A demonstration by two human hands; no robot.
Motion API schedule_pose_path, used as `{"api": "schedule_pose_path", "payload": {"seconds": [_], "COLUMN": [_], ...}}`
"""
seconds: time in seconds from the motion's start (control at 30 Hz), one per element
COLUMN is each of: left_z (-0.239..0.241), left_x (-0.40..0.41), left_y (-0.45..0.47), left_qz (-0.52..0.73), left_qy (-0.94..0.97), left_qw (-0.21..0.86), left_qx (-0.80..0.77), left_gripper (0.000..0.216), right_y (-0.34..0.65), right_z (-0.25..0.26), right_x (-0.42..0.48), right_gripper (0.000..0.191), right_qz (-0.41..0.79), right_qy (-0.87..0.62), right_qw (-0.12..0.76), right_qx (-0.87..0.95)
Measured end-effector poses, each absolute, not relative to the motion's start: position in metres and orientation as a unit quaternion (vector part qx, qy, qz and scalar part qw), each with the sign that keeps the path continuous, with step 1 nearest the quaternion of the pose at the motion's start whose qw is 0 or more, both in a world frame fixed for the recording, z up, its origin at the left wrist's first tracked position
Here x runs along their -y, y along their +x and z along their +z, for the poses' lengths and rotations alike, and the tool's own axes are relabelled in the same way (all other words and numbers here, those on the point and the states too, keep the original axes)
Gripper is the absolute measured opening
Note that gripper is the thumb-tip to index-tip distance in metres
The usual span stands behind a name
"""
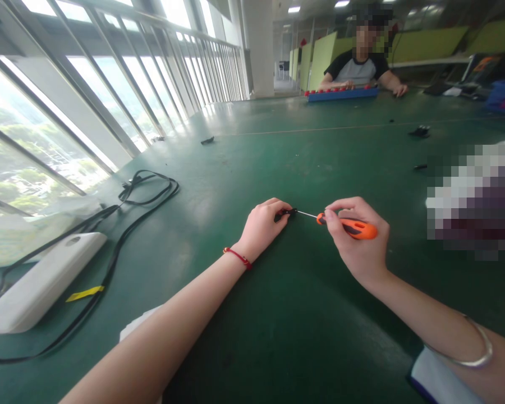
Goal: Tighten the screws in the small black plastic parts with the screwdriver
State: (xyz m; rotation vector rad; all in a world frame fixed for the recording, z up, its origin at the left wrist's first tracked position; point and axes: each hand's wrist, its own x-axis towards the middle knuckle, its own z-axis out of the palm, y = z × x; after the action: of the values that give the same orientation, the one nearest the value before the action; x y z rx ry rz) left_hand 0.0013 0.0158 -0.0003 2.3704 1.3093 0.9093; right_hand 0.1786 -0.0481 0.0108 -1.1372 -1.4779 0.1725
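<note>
1. The left hand had its fingers closed in a pinch on a black part, low over the desk — whether touching it, one could not tell.
2. The right hand curled its fingers around a screwdriver, shaft towards the part.
3. The part looked light and stiff, best gripped by its sides.
4. The screwdriver seemed rigid — best held by its thick handle.

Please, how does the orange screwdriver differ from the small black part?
The screwdriver has an orange-and-dark handle and shiny shaft; the small black part looks dark. The screwdriver looks clearly longer than the small black part. Both are held, seemingly touching at the shaft's tip.
</note>
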Motion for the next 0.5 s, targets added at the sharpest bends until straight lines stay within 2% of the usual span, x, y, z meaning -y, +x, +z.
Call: {"api": "schedule_pose_path", "payload": {"seconds": [0.07, 0.2, 0.23, 0.33, 0.4, 0.5], "left_z": [-0.0002, 0.0, -0.0001, -0.0004, -0.0007, -0.0008], "left_x": [-0.0156, -0.0149, -0.0148, -0.0148, -0.0154, -0.0161], "left_y": [0.0012, 0.001, 0.0009, 0.0008, 0.0009, 0.0011], "left_qz": [0.316, 0.315, 0.315, 0.313, 0.313, 0.313], "left_qy": [0.822, 0.823, 0.823, 0.824, 0.823, 0.822], "left_qw": [0.14, 0.138, 0.139, 0.139, 0.137, 0.136], "left_qx": [-0.453, -0.452, -0.452, -0.452, -0.454, -0.457], "left_gripper": [0.019, 0.019, 0.019, 0.019, 0.019, 0.019], "right_y": [0.1781, 0.1778, 0.178, 0.1786, 0.1785, 0.1784], "right_z": [0.0113, 0.0117, 0.0116, 0.0111, 0.0108, 0.0113], "right_x": [0.0485, 0.0483, 0.0484, 0.0493, 0.0493, 0.0477], "right_gripper": [0.012, 0.04, 0.039, 0.018, 0.011, 0.029], "right_qz": [0.068, 0.074, 0.081, 0.094, 0.087, 0.07], "right_qy": [-0.475, -0.421, -0.43, -0.481, -0.485, -0.443], "right_qw": [0.605, 0.644, 0.635, 0.589, 0.584, 0.619], "right_qx": [0.636, 0.634, 0.636, 0.643, 0.645, 0.645]}}
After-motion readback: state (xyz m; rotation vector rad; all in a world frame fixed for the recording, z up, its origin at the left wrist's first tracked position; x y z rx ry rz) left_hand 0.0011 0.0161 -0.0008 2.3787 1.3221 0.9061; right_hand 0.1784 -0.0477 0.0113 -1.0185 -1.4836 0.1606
